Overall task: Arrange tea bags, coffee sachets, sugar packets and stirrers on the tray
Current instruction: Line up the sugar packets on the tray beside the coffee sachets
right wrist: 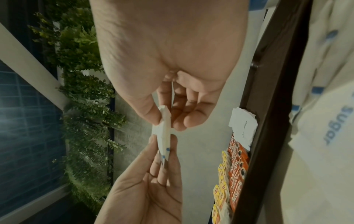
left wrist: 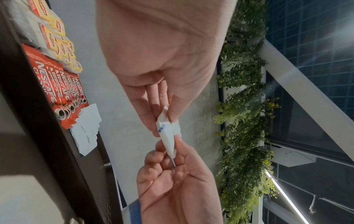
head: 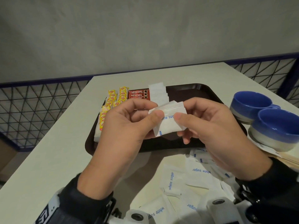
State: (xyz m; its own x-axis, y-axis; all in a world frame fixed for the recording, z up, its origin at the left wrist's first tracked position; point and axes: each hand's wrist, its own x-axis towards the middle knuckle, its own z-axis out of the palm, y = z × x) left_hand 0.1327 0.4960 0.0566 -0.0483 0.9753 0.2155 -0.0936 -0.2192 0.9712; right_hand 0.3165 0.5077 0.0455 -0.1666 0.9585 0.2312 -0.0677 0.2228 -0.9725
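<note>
Head: on tray (head: 191, 88) already tea bags (head: 111, 101), coffee sachets (head: 138, 94), some sugar packets (head: 157, 92). Both hands above tray, left hand (head: 127, 125) and right hand (head: 208, 126) pinching small sugar stack (head: 168, 120). Loose sugar (head: 186, 177) and stirrers (head: 289, 159) off tray, near side.

Left wrist: fingers (left wrist: 153, 115) clamping stack edge-on (left wrist: 168, 136).

Right wrist: same stack (right wrist: 162, 136), thumb-and-finger hold.

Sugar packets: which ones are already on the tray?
The white row at the tray's far edge, right of the Nescafe sachets. Others are a stack pinched by both hands, or loose on the table.
</note>
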